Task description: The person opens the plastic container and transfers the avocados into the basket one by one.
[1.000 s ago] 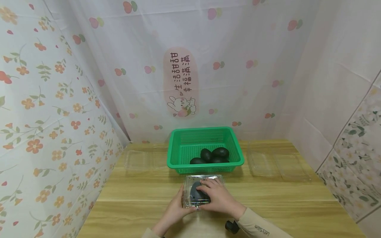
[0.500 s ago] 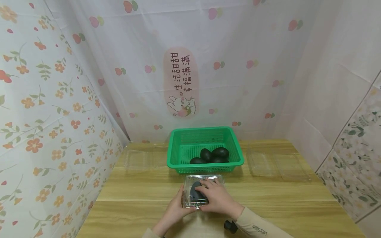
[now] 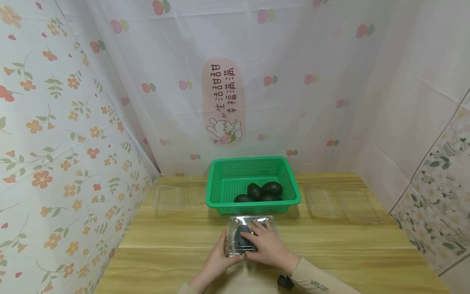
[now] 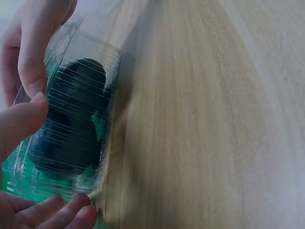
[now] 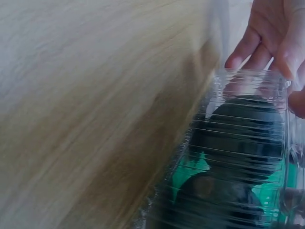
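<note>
A clear plastic clamshell box (image 3: 235, 245) stands on the table in front of the basket, its lid lying over dark, avocado-like fruit (image 5: 245, 133). At the box's left side my left hand (image 3: 216, 255) grips it, thumb on the front rim and fingers along the side wall (image 4: 57, 212). My right hand (image 3: 268, 245) lies across the right part of the lid, fingers spread on top and thumb at the front rim beside the left thumb. It hides part of the lid and the fruit beneath.
Behind the box, a green basket (image 3: 213, 196) holds several more dark fruits (image 3: 271, 189). Open clear plastic boxes lie at the left (image 3: 170, 198) and right (image 3: 323, 204) of the table. A small black object (image 3: 284, 282) shows by the right sleeve. Printed curtains surround the table.
My right hand and sleeve have shifted slightly, with the fingers still on the lid. My left hand keeps its grip, and the box stays in place.
</note>
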`<state>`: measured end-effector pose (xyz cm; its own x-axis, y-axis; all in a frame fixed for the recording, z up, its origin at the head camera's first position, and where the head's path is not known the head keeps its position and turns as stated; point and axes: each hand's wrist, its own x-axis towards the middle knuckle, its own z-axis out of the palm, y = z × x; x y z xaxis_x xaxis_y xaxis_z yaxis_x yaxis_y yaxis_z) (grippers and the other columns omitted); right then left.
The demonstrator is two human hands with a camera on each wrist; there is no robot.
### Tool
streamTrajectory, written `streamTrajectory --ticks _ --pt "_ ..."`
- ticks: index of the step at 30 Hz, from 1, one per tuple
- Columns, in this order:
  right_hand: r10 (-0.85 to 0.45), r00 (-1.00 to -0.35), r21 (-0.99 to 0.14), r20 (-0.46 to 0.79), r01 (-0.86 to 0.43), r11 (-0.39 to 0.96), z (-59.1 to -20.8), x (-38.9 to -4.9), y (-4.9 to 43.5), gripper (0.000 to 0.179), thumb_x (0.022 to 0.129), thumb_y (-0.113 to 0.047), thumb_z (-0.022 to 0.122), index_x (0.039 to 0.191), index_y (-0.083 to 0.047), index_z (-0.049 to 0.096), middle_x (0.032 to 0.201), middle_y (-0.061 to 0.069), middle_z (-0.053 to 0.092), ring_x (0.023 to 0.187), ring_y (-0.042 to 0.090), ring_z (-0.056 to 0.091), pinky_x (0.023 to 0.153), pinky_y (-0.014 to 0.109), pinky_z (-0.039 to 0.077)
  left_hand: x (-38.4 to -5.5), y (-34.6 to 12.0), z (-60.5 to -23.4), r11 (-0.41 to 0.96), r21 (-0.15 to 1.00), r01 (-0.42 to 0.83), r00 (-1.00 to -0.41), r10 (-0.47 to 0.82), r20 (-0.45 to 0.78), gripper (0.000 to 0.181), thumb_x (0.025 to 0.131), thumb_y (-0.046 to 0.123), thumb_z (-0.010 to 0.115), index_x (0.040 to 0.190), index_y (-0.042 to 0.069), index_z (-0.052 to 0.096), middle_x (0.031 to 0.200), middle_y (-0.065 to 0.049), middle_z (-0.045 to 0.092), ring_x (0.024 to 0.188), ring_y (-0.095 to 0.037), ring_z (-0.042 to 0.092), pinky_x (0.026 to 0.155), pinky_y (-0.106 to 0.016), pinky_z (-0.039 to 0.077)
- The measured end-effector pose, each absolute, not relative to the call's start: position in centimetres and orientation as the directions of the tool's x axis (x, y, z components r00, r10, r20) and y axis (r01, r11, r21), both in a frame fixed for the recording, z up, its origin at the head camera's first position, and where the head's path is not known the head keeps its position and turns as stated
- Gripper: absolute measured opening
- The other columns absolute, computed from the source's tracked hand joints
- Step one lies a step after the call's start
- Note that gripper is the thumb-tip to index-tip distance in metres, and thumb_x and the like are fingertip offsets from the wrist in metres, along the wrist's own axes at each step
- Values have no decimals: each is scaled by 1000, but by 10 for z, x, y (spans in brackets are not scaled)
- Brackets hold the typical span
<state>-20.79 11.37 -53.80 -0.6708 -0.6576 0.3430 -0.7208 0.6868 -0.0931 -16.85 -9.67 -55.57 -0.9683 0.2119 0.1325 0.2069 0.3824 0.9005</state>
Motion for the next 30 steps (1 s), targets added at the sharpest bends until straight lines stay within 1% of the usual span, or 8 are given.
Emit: streamTrajectory --ticks 5,11,17,25,30 --pt "-670 -669 -75 322 -723 686 -538 -207 113 51 85 -47 67 127 -20 65 132 14 58 122 40 52 99 66 35 -167 -96 -560 361 914 186 -972 205 117 103 76 21 84 147 -13 18 140 -37 36 122 -43 48 100 -51 42" --pt "-675 -671 -45 309 -719 694 -538 -206 113 45 90 -44 64 128 -20 66 131 14 58 123 40 51 99 66 36 -166 -97 -561 312 938 149 -975 206 87 100 79 19 81 147 -14 15 143 -40 29 124 -47 44 97 -48 45" --pt "-686 -652 1 322 -724 689 -542 -206 114 42 93 -44 60 128 -21 65 132 13 58 123 39 51 98 65 37 -166 -97 -561 317 936 152 -975 205 89 96 82 19 78 147 -15 16 143 -41 29 124 -48 44 96 -50 45" --pt "-693 -647 20 319 -726 687 -541 -207 114 37 97 -42 56 128 -23 66 132 12 59 123 39 51 98 66 37 -166 -94 -560 375 913 164 -978 184 100 97 81 24 79 147 -14 19 141 -39 33 125 -49 42 100 -57 39" --pt "-697 -633 39 338 -730 682 -540 -207 113 35 96 -40 58 126 -24 67 131 11 59 122 39 52 97 66 38 -166 -94 -561 376 911 170 -978 181 107 95 84 26 77 146 -15 19 140 -40 34 124 -49 44 98 -55 42"
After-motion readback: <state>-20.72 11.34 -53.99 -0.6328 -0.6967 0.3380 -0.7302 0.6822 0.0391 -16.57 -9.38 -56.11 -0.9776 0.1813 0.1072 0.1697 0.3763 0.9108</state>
